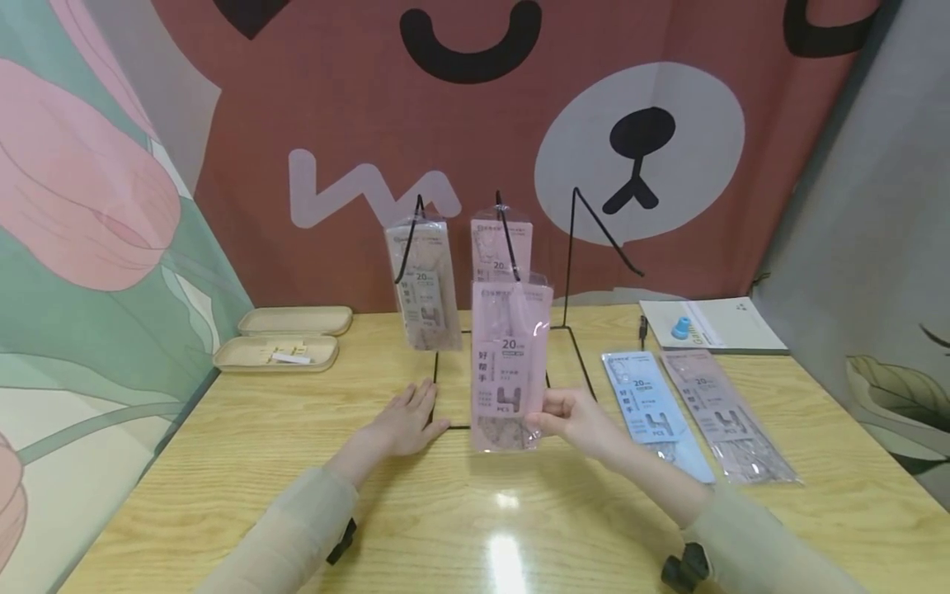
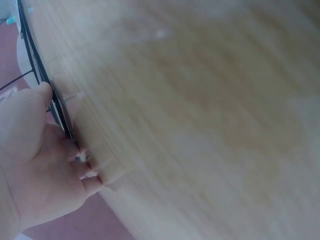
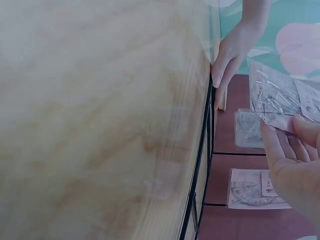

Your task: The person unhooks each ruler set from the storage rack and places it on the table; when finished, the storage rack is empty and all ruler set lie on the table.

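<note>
L hand (image 1: 404, 421): palm down, fingers out, on tabletop (image 1: 223, 454) at L side of black wire rack (image 1: 570, 256) base, touching it; grip released. R hand (image 1: 575, 421): grip pinching front pink packet (image 1: 512, 355) by lower R edge, thumb in front. Pkt is upright, approx. vertical, top edge at tip of rack's mid hook; can't tell if tip is thru the hang hole. Printed "20" & "4 PCS", clear btm w/ contents showing.

Rear pink packet (image 1: 486, 247) hangs on same hook, partly hidden by front one. Greyish-beige packet (image 1: 434, 297) hangs on L hook. Blue packet (image 1: 653, 404) & mauve packet (image 1: 723, 412) lie flat side by side, R of rack. Behind them: notebook (image 1: 750, 326) w/ small blue cap-like pc. (image 1: 680, 327) on top, plus black cable end (image 1: 642, 330) just beside. Far L: beige case (image 1: 245, 355), lid open, white strip (image 1: 292, 359) inside.
</note>
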Demonstrator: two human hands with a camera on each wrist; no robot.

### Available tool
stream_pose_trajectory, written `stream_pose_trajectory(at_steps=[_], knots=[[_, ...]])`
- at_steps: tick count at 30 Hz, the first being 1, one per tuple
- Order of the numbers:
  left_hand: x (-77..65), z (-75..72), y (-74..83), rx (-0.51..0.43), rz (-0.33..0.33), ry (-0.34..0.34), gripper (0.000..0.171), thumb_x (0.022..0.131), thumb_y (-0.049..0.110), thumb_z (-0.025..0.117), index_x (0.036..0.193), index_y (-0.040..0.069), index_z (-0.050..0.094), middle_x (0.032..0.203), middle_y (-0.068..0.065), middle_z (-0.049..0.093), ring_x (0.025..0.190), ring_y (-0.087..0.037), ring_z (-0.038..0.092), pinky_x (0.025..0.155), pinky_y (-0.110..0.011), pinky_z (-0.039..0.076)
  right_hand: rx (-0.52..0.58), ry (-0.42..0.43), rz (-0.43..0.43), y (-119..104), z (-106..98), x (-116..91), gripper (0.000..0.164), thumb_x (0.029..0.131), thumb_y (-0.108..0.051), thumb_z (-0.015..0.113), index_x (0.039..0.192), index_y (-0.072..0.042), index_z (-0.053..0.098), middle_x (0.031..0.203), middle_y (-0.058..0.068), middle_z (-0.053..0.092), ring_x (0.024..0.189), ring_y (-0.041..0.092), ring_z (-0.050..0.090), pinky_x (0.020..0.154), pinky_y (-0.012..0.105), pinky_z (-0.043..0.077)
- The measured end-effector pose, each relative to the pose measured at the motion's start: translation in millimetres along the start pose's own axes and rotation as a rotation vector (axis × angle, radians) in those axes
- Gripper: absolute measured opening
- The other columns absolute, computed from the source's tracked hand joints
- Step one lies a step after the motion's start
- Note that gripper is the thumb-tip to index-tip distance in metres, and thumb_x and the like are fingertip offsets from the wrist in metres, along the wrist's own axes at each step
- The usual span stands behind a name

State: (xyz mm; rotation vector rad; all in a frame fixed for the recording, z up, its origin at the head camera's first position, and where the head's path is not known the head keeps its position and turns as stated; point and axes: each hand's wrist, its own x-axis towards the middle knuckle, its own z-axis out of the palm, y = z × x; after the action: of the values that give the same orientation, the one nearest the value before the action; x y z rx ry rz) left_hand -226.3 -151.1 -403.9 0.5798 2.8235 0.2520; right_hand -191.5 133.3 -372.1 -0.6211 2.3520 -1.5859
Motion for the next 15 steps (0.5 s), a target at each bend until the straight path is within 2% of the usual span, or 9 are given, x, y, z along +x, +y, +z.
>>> stream_pose_trajectory(at_steps=[4,9,12,15], knots=[[0.2,0.8,-0.6,0.0,0.001,0.002,0.07,0.101,0.045,0.031,0.149,-0.002,0.014,0.157,-0.019,0.008,0.144,-0.042,0.01,0.117,-0.053,0.014,0.011,-0.018,0.002,0,0,-12,0.036,0.09,-0.016,0.06,0.12,0.003,0.059,0.116,0.018,0.065,0.101,0.031,0.067,0.092,0.045,0.051],[1.1,2.5,-2.5,0.011,-0.001,-0.003,0.07,0.101,0.046,0.03,0.149,-0.002,0.013,0.158,-0.019,0.008,0.144,-0.041,0.01,0.117,-0.053,0.015,0.047,-0.028,-0.013,-3,-5,-29,0.037,0.09,-0.018,0.06,0.119,0.005,0.059,0.116,0.021,0.065,0.099,0.021,0.068,0.089,0.039,0.053],[0.9,1.8,-2.5,0.014,-0.006,-0.01,0.07,0.101,0.046,0.03,0.15,-0.001,0.012,0.158,-0.018,0.007,0.144,-0.041,0.009,0.117,-0.053,0.014,0.057,-0.044,-0.001,-4,-11,-40,0.037,0.091,-0.021,0.06,0.12,0.003,0.059,0.118,0.019,0.064,0.099,0.013,0.067,0.092,0.045,0.051],[0.3,0.8,-2.1,0.007,-0.005,-0.015,0.07,0.101,0.046,0.031,0.15,-0.001,0.012,0.158,-0.018,0.007,0.144,-0.041,0.009,0.117,-0.053,0.014,0.041,-0.038,0.02,-1,-18,-51,0.038,0.093,-0.024,0.057,0.121,0.001,0.059,0.121,0.017,0.064,0.101,0.01,0.065,0.094,0.054,0.047]])
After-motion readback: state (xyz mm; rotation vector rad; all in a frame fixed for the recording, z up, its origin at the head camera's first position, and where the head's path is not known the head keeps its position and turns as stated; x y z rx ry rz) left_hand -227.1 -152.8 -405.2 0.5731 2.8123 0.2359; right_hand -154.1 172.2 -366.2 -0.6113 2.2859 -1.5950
